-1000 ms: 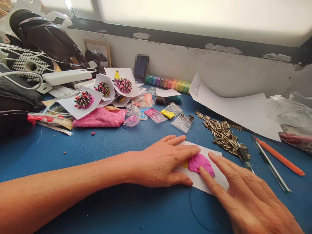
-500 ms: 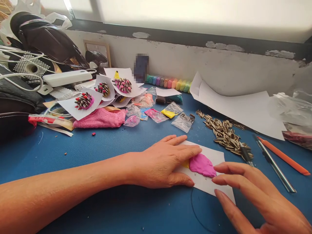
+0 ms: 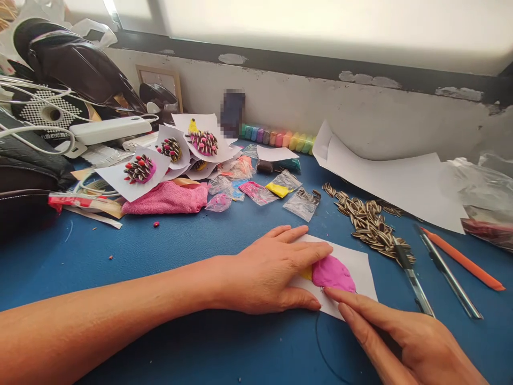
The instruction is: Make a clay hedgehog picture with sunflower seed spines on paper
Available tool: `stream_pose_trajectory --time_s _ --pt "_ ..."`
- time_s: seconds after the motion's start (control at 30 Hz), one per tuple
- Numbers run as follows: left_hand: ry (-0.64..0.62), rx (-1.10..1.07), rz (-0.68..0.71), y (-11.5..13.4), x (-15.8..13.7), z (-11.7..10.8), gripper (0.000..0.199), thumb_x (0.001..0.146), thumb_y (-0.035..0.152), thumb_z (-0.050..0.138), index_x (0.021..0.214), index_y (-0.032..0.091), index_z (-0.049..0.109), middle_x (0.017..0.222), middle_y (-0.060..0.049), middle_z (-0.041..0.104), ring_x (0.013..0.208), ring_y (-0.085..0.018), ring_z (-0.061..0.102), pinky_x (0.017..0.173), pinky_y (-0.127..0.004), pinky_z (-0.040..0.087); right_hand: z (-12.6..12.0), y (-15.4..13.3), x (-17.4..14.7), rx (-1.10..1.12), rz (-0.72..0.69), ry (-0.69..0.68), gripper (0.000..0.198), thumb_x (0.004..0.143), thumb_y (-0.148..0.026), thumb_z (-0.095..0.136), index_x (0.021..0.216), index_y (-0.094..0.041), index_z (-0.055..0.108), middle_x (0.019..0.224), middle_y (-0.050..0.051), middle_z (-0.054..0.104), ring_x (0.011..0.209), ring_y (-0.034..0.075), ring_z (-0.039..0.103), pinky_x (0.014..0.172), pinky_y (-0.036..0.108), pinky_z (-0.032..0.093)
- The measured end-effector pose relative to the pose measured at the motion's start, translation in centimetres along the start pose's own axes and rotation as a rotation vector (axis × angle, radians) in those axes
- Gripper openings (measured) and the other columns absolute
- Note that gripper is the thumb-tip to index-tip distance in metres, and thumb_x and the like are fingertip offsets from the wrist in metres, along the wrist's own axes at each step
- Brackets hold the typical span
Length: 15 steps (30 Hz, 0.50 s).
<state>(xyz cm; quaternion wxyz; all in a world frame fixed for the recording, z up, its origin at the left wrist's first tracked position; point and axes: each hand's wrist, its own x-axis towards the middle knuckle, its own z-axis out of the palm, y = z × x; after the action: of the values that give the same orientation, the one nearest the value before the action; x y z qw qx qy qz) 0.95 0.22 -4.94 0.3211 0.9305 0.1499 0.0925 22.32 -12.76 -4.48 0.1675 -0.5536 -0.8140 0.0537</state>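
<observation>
A flattened lump of magenta modelling clay (image 3: 333, 274) lies on a small white sheet of paper (image 3: 358, 262), with a bit of yellow clay (image 3: 307, 273) at its left end. My left hand (image 3: 276, 270) rests flat and open across the paper's left part, partly covering the yellow clay. With its index finger stretched out, my right hand (image 3: 395, 326) touches the magenta clay's lower edge, beside small pen marks on the paper. The thumb sits a little apart below that finger and nothing is held; the other fingers are mostly hidden.
Striped sunflower seeds (image 3: 371, 224) are heaped behind the paper. A craft knife (image 3: 414, 280), a pen (image 3: 451, 275) and an orange marker (image 3: 465, 259) lie to the right. Clay bags (image 3: 280, 187), a pink cloth (image 3: 166, 198) and seed-studded clay figures (image 3: 202, 141) sit farther back.
My right hand has moved left and down, from the clay's right end to its lower edge. The clay's outline looks smoother. My left hand stays in place.
</observation>
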Motion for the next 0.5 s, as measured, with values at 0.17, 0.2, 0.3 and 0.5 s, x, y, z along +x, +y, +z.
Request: stream_pose_trajectory --time_s 0.17,0.2,0.3,0.5 --pt "0.007 -0.004 0.002 -0.04 0.02 -0.05 0.072 0.094 0.046 0.067 0.152 0.014 0.037 0.157 -0.010 0.042 0.154 -0.033 0.018 0.124 -0.052 0.018 0.02 -0.53 0.30 0.056 -0.006 -0.015 0.039 0.098 -0.021 0.051 0.132 -0.027 0.067 0.108 -0.003 0.078 0.090 0.015 0.076 0.081 0.014 0.056" --pt "0.010 -0.003 0.005 -0.05 0.06 -0.06 0.071 0.095 0.046 0.067 0.151 0.014 0.038 0.157 -0.010 0.043 0.154 -0.033 0.019 0.124 -0.052 0.018 0.06 -0.64 0.37 0.053 -0.007 -0.021 0.040 0.097 -0.020 0.051 0.133 -0.028 0.067 0.107 -0.004 0.078 0.090 0.015 0.077 0.080 0.014 0.057" --pt "0.014 -0.001 0.012 -0.09 0.16 -0.01 0.070 0.095 0.046 0.066 0.151 0.014 0.039 0.156 -0.010 0.044 0.153 -0.034 0.020 0.124 -0.052 0.018 0.21 -0.84 0.62 0.035 -0.012 -0.037 0.041 0.096 -0.020 0.052 0.133 -0.030 0.066 0.101 -0.007 0.080 0.086 0.016 0.077 0.076 0.014 0.058" --pt "0.019 -0.003 0.016 -0.22 0.05 0.14 0.071 0.095 0.048 0.066 0.152 0.016 0.037 0.157 -0.010 0.043 0.154 -0.034 0.018 0.124 -0.054 0.018 0.47 -1.08 0.78 0.059 0.042 -0.020 0.038 0.096 -0.023 0.052 0.129 -0.033 0.069 0.093 -0.006 0.081 0.085 0.019 0.078 0.070 0.018 0.061"
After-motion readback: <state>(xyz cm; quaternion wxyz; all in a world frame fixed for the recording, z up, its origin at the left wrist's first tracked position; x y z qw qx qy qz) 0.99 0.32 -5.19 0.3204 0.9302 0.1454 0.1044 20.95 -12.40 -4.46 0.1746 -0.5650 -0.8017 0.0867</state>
